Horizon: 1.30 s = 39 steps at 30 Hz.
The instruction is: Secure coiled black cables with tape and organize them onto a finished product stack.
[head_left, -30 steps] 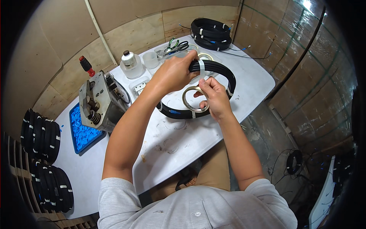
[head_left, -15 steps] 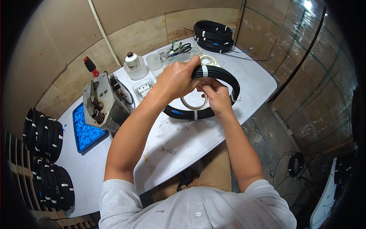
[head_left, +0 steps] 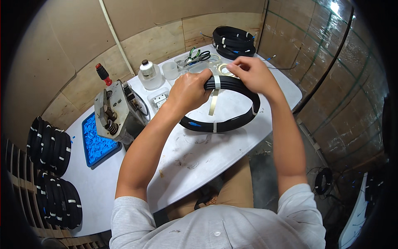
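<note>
My left hand point(head_left: 188, 89) is closed around the upper left of a coil of black cable point(head_left: 242, 122), which stands tilted on its lower edge on the white table. A pale band of tape wraps the bundle right beside that hand. Below it, inside the ring, hangs a narrow beige piece of tape point(head_left: 213, 103); whether it is a loose strip or a roll seen edge-on I cannot tell. Above the coil's upper right, my right hand point(head_left: 255, 74) has its fingers curled together; what they hold, if anything, is hidden. A blue connector point(head_left: 195, 124) shows on the coil's lower left.
Tape rolls point(head_left: 226, 69), scissors point(head_left: 202, 57), a bottle in a clear tub point(head_left: 150, 79) and more coils point(head_left: 233, 41) line the back. Left are a metal press point(head_left: 118, 110), a tray of blue pieces point(head_left: 89, 143) and stacked coils point(head_left: 60, 203).
My right hand has come out of the ring and moved up over the coil's top right. The tape inside the ring showed as a round roll; now it appears as a narrow band.
</note>
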Motion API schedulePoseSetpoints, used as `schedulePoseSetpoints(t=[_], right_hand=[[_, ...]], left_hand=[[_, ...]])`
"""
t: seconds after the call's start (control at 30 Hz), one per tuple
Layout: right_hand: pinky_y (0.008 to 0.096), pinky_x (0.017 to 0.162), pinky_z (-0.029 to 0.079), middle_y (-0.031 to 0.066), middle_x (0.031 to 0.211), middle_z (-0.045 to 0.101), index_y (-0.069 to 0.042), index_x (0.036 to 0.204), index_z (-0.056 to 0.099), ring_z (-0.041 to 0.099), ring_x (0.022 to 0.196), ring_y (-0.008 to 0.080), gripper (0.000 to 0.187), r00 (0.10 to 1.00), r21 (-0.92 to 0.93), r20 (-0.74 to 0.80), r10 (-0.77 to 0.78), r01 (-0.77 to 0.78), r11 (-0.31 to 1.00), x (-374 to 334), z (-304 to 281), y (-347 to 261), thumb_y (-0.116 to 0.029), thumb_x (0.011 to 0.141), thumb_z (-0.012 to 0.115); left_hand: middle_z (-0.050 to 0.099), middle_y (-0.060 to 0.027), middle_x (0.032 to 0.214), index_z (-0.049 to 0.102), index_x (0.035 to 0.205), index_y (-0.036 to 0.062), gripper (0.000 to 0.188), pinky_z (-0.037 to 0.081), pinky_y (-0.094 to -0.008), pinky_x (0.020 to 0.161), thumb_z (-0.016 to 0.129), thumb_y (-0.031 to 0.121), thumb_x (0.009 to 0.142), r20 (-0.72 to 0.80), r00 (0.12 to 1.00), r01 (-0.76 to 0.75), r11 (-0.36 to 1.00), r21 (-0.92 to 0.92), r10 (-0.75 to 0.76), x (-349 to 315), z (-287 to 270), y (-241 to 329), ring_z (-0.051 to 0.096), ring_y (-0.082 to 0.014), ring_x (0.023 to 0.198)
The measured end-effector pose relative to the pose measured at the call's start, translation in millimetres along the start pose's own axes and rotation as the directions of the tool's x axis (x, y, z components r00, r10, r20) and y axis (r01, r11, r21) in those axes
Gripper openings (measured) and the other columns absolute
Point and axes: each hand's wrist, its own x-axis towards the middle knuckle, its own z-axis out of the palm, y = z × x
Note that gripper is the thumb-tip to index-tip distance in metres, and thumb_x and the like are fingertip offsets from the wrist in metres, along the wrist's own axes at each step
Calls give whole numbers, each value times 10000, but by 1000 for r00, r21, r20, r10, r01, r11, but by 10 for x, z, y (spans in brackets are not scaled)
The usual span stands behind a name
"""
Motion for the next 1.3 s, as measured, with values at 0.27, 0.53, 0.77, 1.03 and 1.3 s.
schedulePoseSetpoints(t=[0.27, 0.53, 0.77, 1.03, 1.3], right_hand=[[258, 654, 547, 53, 956, 700, -63, 1232, 630, 658, 742, 114, 316, 684, 353, 723, 94, -483, 801, 468, 152, 186, -291, 1025, 556], [249, 679, 558, 79, 893, 718, -15, 1121, 622, 678, 776, 101, 234, 855, 476, 518, -3, -285, 832, 402, 85, 63, -70, 907, 700], [220, 640, 545, 77, 889, 720, -15, 1063, 635, 678, 742, 99, 209, 875, 491, 474, 97, -354, 796, 417, 121, 38, -53, 879, 726], [220, 621, 516, 75, 864, 710, -11, 1052, 645, 640, 721, 88, 175, 921, 467, 371, 118, -295, 833, 396, 77, -93, -65, 899, 712], [264, 671, 574, 79, 883, 725, -10, 1070, 654, 655, 744, 101, 174, 972, 543, 220, 78, -189, 818, 350, 27, -154, -94, 924, 698]], left_hand=[[692, -175, 774, 592, 960, 61, 223, 530, -507, 632, 698, 142, 781, -21, 999, -40, 999, 20, 41, -12, 41, 89, 670, -402, 727], [664, -182, 770, 592, 876, 35, 214, 509, -489, 653, 729, 109, 729, -4, 999, 43, 999, 11, -43, 37, 0, 145, 642, -416, 737], [655, -191, 782, 591, 828, 25, 188, 500, -487, 673, 727, 112, 730, 11, 998, 67, 998, -15, -67, 45, -9, 143, 633, -417, 754], [651, -203, 763, 576, 850, 16, 201, 501, -501, 674, 714, 118, 745, 14, 997, 77, 997, 7, -77, 43, -2, 165, 634, -426, 744], [647, -211, 751, 549, 835, 12, 194, 499, -519, 669, 689, 129, 768, 40, 995, 87, 994, 66, -89, 63, 25, 184, 634, -435, 730]])
